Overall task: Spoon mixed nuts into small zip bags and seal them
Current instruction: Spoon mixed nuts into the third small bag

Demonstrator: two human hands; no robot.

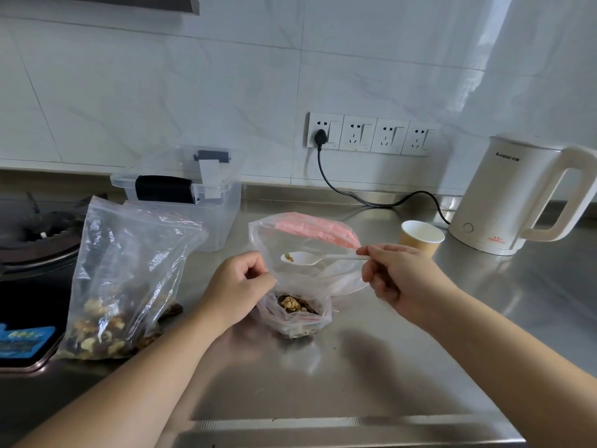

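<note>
**Nuts half-bagged on the steel counter**

The left hand point(237, 287) pinches the rim of a small zip bag point(295, 313), fingers curled on the clear plastic to hold its mouth open. The bag sits on the steel counter point(371, 367) between the two hands, and a walnut piece with darker bits shows in its bottom. The right hand point(399, 279) grips the handle of a white plastic spoon point(298, 258) between thumb and fingers. The spoon's bowl hovers above the small bag's mouth, just right of the left hand's knuckles, and carries only a few crumbs of nut.

Behind the spoon a larger clear bag with a pink zip strip point(310, 231) stands crumpled and open; what it holds cannot be told. Left of the left hand a big zip bag of mixed nuts point(119, 286) slumps upright, its lower part filled with walnuts and dark pieces. Beyond it is a clear plastic box point(193, 195) with a lid. Past the right hand stands a paper cup point(421, 237), its white inside visible, and further right a cream electric kettle point(513, 195).
</note>
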